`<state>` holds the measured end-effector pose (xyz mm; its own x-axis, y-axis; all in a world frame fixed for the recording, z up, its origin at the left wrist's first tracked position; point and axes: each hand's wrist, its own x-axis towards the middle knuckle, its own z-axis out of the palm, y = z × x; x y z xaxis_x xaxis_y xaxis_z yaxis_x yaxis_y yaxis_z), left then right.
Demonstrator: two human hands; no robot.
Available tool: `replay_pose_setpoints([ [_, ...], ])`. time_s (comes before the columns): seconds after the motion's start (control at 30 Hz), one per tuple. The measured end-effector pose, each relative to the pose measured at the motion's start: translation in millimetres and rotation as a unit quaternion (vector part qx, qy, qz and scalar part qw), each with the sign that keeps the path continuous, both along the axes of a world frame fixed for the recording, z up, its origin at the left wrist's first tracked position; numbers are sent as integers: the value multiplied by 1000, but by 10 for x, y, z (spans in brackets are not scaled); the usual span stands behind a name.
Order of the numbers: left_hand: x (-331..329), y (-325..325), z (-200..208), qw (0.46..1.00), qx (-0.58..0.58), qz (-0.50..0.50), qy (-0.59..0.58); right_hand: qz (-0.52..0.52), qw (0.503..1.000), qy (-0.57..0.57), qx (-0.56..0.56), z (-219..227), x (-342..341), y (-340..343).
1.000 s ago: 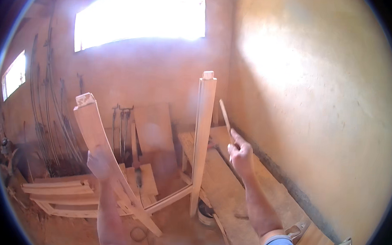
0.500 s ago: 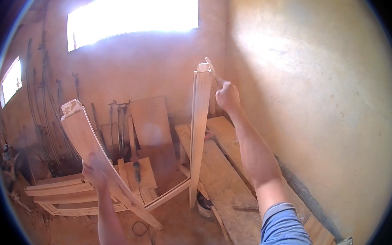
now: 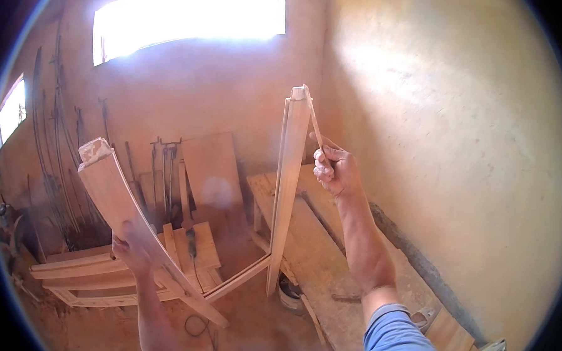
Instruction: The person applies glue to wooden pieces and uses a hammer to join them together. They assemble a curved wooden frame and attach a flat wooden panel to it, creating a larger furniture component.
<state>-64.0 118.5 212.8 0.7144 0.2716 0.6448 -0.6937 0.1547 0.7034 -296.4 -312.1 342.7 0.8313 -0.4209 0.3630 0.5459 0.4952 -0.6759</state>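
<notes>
My left hand [image 3: 130,252] is closed round the edge of a broad wooden post [image 3: 114,190], which leans to the left and has a pale, smeared tenon at its top. A second wooden post [image 3: 288,176] stands upright to the right, and a low wooden rail [image 3: 239,278] meets its lower part. In my right hand [image 3: 339,170] a thin wooden stick [image 3: 315,119] is gripped between curled fingers. The stick slants up, its tip beside the tenon [image 3: 298,93] on the upright post. Whether the tip touches the tenon, I cannot tell.
A wooden workbench [image 3: 315,265] runs along the right wall. A bucket [image 3: 290,295] sits beside it. Behind the left post are a wooden frame [image 3: 88,286], a corded power tool [image 3: 191,242] and a leaning board [image 3: 212,172]. Long metal clamps [image 3: 165,177] lean on the far wall.
My right hand has dropped lower and turned, so its curled fingers show and more of the stick is visible. My left hand keeps its hold on the left post.
</notes>
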Motion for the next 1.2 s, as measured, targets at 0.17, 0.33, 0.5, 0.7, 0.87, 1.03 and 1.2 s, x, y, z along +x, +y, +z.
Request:
replay_pose_setpoints([
  [0.17,-13,76,1,1000,10,9,15,-13,999,31,-16,109,237,-103],
  [0.33,-44,44,27,1000,-3,-10,5,-84,990,112,-11,514,548,-387],
  [0.5,0,31,14,999,5,-16,28,-246,966,68,-47,910,583,-241],
  [0.7,-93,50,137,999,26,29,12,-300,938,76,-157,39,-537,68],
  [0.87,1123,692,-649,735,481,463,-115,-371,877,304,-35,-2187,-1737,558],
  [1.03,423,899,154,825,449,338,53,-389,754,517,115,-3600,-2636,1611],
  [1.2,-810,-161,492,989,110,11,99,-516,595,583,198,-4193,-3951,2053],
])
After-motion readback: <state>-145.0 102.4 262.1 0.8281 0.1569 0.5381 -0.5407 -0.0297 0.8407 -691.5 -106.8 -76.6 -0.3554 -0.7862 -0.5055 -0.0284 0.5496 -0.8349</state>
